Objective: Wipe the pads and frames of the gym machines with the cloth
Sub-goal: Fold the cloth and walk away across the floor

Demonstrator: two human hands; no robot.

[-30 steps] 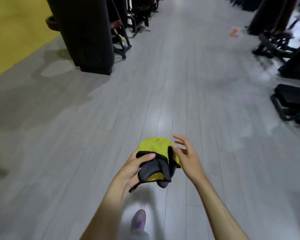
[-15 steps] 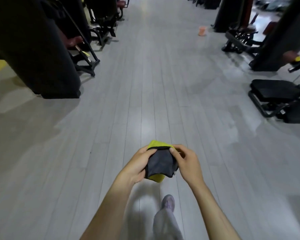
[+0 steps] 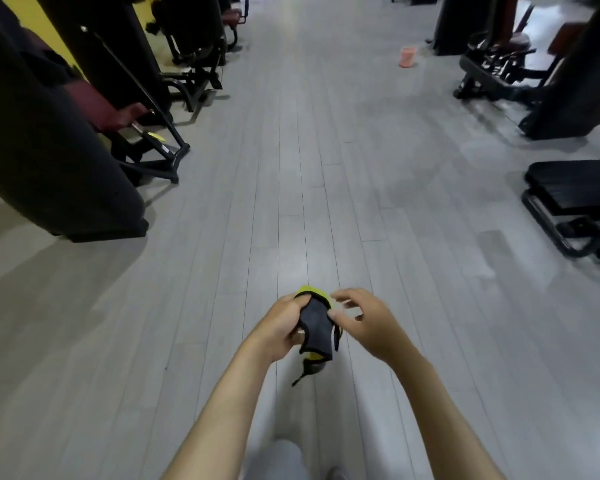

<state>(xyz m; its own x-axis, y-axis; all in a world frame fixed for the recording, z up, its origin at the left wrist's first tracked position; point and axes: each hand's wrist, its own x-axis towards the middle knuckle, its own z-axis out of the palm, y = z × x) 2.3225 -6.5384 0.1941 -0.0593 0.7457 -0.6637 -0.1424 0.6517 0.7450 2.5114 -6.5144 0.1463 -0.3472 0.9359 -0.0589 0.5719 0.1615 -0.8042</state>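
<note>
– Left hand (image 3: 284, 327) has the cloth (image 3: 314, 329) properly gripped, fingers curled round its left edge. The dark grey side faces the camera, yellow-green peeks out at top and bottom, and a thin black trim strip dangles off the lower end.

– ok and the right hand (image 3: 369, 323)? Looks like both are on it

– Not really. Its thumb (image 3: 330, 315) just touches the cloth's right edge. The other fingers are loose, spread out and off the fabric, so nothing's being held on that side. It's a bit motion-blurred too.

– so where's the cloth compared to the machines then

– Nowhere near them. It's up in the air in front of the person, over the middle of the grey plank floor (image 3: 291, 168), and their grey trouser leg (image 3: 278, 460) is right below. Along the floor's left edge there's a big black column (image 3: 59, 161) and a maroon pad (image 3: 115, 114) on a black machine frame (image 3: 153, 164), with a yellow wall (image 3: 39, 26) behind. Along the right edge sits a black padded bench (image 3: 575, 188), and more black equipment (image 3: 492, 74) further up.

– what's the pink thing on the floor?

– Small pinkish object (image 3: 408, 57) near that far right equipment. It's too blurry to tell what it is.
</note>
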